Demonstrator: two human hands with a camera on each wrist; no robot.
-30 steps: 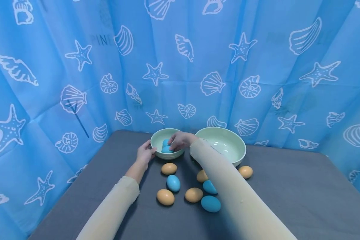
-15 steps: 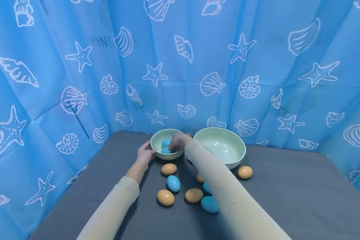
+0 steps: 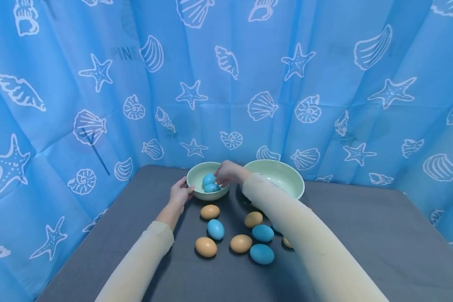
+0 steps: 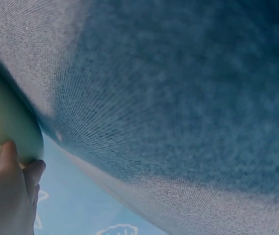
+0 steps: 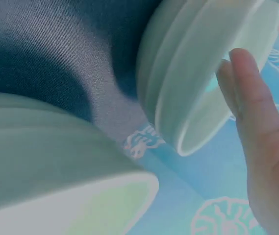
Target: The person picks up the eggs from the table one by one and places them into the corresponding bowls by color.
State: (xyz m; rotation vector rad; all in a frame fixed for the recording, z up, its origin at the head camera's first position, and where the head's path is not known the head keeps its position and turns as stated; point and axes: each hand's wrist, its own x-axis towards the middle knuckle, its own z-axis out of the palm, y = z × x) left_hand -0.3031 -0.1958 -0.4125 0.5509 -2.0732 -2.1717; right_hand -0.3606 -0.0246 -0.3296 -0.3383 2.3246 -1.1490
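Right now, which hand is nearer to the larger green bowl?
Right. The right hand is at the right rim of the smaller bowl, just left of the larger bowl. The left hand holds the smaller bowl's left side, farther away.

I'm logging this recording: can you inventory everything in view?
Table: one, dark grey, foreground
Curtain: one, blue with white shells, behind table
Small bowl: one, pale green, table's far side
Large bowl: one, pale green, right of small bowl
Orange-tan eggs: six visible, orange-tan, on table, two partly hidden
Blue eggs: at least six, blue, four on table, others in small bowl
Sleeves: two, cream, on both arms
Left hand: one, bare, holding small bowl's left side
Right hand: one, bare, over small bowl's right rim
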